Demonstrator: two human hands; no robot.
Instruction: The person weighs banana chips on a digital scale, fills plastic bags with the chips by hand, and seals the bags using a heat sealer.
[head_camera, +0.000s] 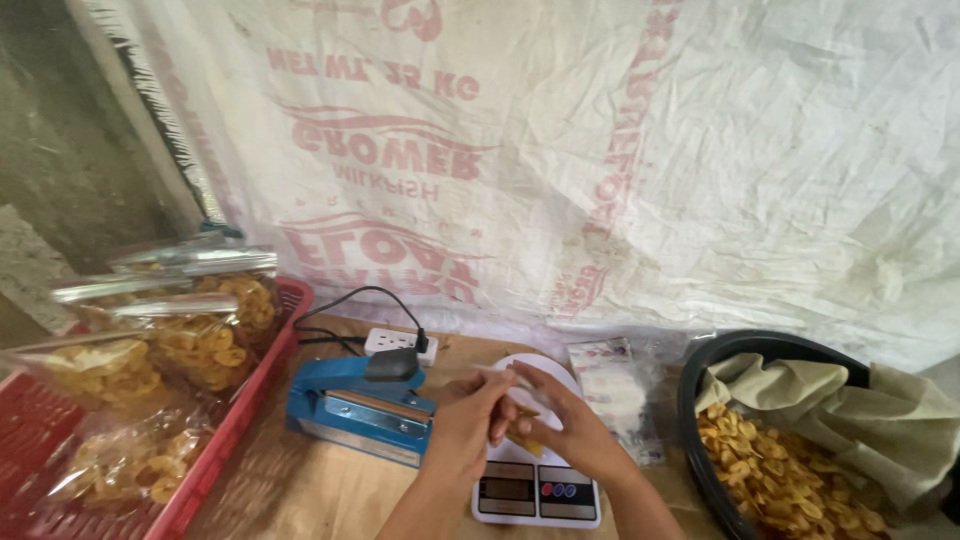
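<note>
My left hand (470, 420) and my right hand (560, 425) meet over a white kitchen scale (537, 493). Together they hold a small clear plastic bag (520, 415) with a few yellow chips in it, above the scale's round white plate (545, 368). Left of the hands stands a blue heat sealer (350, 405) with a black handle. A black tub (700, 400) at the right holds many yellow chips (780, 470) under a beige cloth (830, 405).
A red plastic crate (245, 420) at the left holds several sealed bags of chips (205, 335). A white power strip (400, 343) with a black cable lies behind the sealer. A stack of clear bags (615, 385) lies beside the scale. A white printed sack (600, 150) covers the wall.
</note>
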